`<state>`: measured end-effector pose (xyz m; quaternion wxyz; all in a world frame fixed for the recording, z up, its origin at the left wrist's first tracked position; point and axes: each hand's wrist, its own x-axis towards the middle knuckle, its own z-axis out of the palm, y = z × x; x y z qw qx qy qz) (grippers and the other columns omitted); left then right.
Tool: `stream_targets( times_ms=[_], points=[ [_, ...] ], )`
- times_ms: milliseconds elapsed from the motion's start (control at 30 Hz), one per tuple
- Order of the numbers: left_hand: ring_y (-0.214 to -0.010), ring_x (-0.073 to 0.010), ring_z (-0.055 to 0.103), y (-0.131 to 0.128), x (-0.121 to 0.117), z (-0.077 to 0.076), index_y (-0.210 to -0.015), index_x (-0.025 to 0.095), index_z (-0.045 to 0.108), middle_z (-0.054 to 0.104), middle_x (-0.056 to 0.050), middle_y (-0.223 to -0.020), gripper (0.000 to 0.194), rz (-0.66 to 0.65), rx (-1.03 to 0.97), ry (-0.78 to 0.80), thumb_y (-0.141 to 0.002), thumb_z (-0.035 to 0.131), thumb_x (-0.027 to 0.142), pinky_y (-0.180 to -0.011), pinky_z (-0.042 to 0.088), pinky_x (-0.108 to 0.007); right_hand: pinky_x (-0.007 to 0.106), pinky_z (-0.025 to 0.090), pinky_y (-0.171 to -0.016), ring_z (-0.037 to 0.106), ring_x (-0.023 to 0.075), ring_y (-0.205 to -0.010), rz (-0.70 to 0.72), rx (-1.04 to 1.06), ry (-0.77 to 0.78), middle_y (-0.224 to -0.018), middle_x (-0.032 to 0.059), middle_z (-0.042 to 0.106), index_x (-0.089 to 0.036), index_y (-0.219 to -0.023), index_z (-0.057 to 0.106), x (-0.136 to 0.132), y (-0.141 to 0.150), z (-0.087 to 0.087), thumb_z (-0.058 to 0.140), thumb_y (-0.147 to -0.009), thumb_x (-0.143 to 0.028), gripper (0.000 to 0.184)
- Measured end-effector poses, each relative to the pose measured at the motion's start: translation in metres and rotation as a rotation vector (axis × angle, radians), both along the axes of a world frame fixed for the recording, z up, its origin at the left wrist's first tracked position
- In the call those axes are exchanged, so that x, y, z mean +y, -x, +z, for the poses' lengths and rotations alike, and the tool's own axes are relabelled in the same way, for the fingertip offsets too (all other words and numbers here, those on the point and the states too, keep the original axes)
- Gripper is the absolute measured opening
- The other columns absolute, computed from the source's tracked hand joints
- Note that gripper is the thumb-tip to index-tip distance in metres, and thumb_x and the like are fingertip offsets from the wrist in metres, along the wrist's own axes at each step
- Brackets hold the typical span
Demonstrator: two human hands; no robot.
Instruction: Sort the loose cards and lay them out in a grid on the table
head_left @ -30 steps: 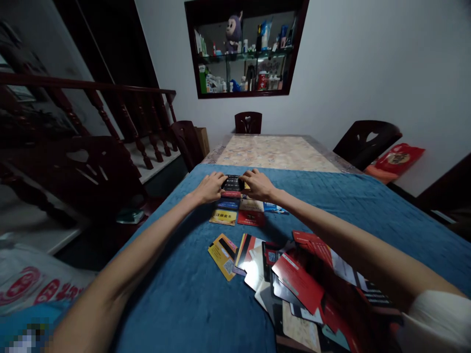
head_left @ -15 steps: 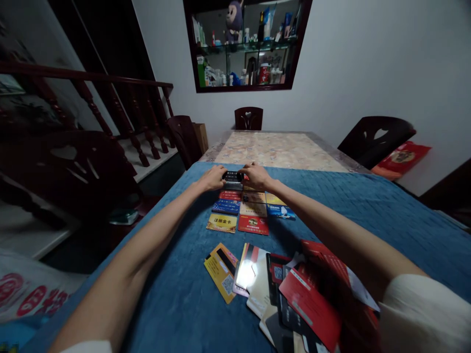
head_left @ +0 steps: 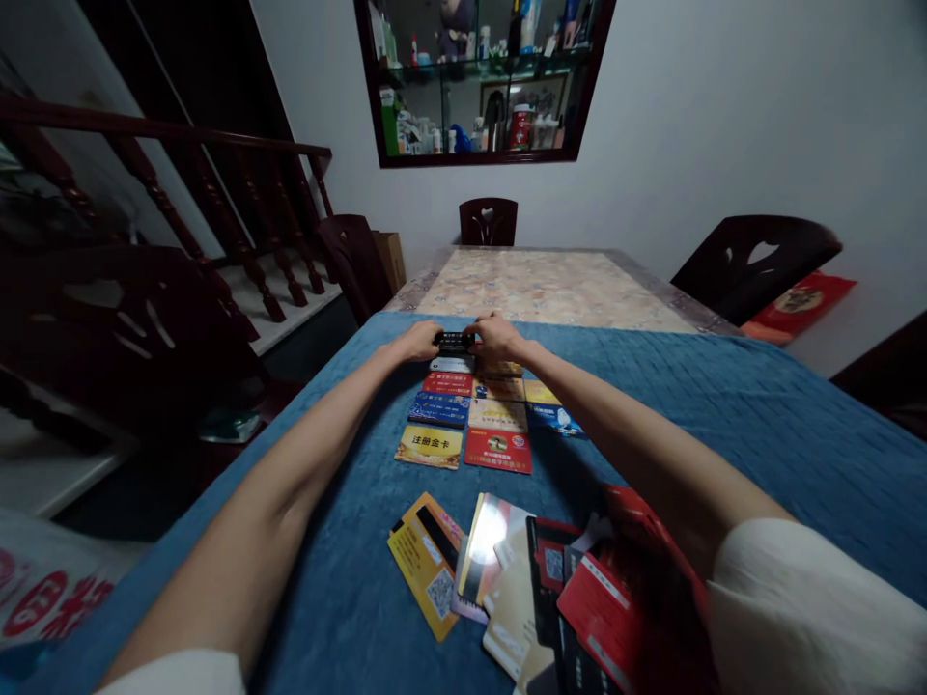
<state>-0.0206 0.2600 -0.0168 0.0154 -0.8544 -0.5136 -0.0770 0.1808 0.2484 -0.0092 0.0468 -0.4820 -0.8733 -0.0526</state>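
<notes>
At twelve o'clock on the table (head_left: 550, 280), my left hand (head_left: 418, 342) and right hand (head_left: 499, 340) are holding a black card (head_left: 455, 341), fingers gripping its short ends; probably light, stiff and slippery, it is suiting an edge hold.

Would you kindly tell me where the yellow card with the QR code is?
In the head view, the yellow card lies at the left edge of the loose card pile, on the blue cloth.
</notes>
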Motion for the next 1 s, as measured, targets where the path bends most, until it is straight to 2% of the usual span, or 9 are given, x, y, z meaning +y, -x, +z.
stream_targets(
  times_ms=[167, 533, 733, 1000],
  points=[
    [-0.095, -0.0241, 0.066, -0.001, 0.008, 0.001, -0.100, 0.015, 0.073, 0.074, -0.008, -0.099, 0.034, 0.025, 0.041, 0.062, -0.070, 0.056, 0.012, -0.082, 0.050, -0.026, 0.035, 0.038, -0.097, 0.056, 0.0298, -0.116, -0.024, -0.010, 0.024, -0.123, 0.0123, 0.069, -0.023, -0.127, 0.067, 0.006, 0.003, -0.004, 0.062, -0.087, -0.030, 0.041],
    [-0.097, -0.0203, 0.066, -0.005, 0.012, 0.001, -0.106, 0.017, 0.074, 0.075, -0.005, -0.106, 0.038, 0.070, 0.048, 0.149, -0.073, 0.056, 0.014, -0.082, 0.049, -0.022, 0.035, 0.042, -0.098, 0.060, 0.0282, -0.115, -0.083, -0.002, 0.103, -0.119, 0.0081, 0.072, -0.026, -0.126, 0.069, 0.021, 0.008, -0.014, 0.060, -0.082, -0.025, 0.044],
    [-0.097, -0.0183, 0.066, -0.005, 0.013, 0.001, -0.109, 0.019, 0.073, 0.075, -0.003, -0.108, 0.037, 0.083, 0.033, 0.185, -0.075, 0.059, 0.016, -0.081, 0.049, -0.019, 0.035, 0.045, -0.096, 0.059, 0.0287, -0.117, -0.109, 0.009, 0.144, -0.121, 0.0077, 0.072, -0.026, -0.126, 0.069, 0.024, 0.010, -0.014, 0.059, -0.080, -0.022, 0.048],
    [-0.103, -0.0194, 0.066, -0.005, 0.009, 0.001, -0.118, 0.017, 0.071, 0.074, -0.004, -0.116, 0.040, 0.048, 0.004, 0.194, -0.080, 0.059, 0.017, -0.090, 0.049, -0.022, 0.035, 0.047, -0.090, 0.056, 0.0311, -0.119, -0.132, 0.008, 0.172, -0.122, 0.0085, 0.071, -0.025, -0.126, 0.069, 0.017, 0.009, -0.009, 0.057, -0.079, -0.021, 0.049]
  ],
)
